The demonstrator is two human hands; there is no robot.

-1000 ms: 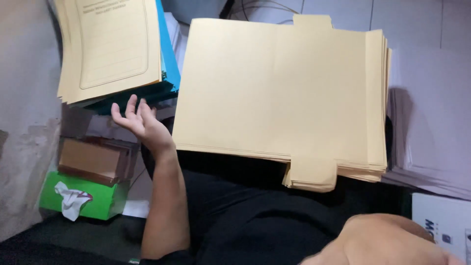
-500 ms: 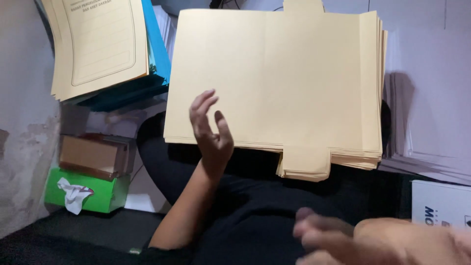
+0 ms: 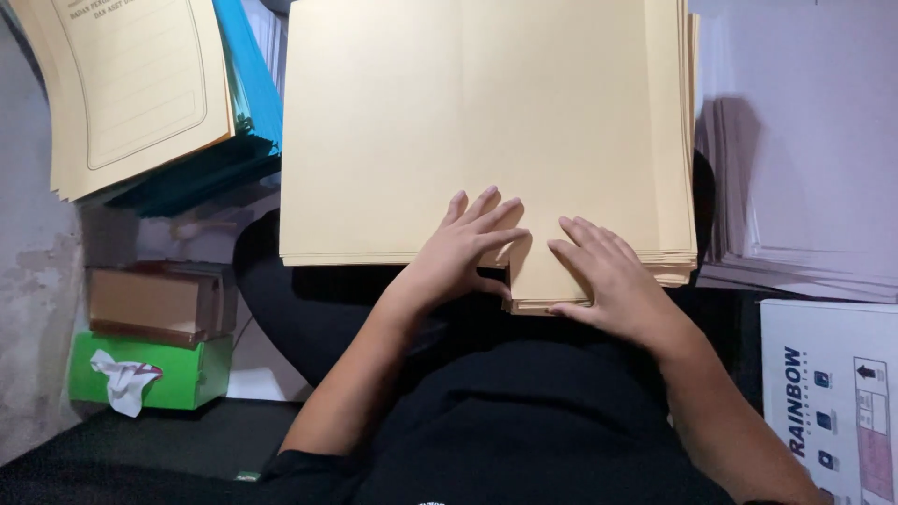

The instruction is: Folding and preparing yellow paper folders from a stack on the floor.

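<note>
Manila folder stack (image 3: pixel 486 131) on lap, left hand (image 3: pixel 463 248) & right hand (image 3: pixel 608 276) flat, fingers released, on tab (image 3: pixel 538 271)

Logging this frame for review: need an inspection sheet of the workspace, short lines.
Surface: person's lap in black clothing carries the stack.
Job's things: manila folder stack, bottom tab sticking out.
Clutter: second folder pile on blue folders upper left; brown box on green tissue box; white paper stack; white carton.
Hands: left hand and right hand flat beside the tab, fingers spread.
Cables: nothing seen.
Surroundings: grey wall at left.
</note>
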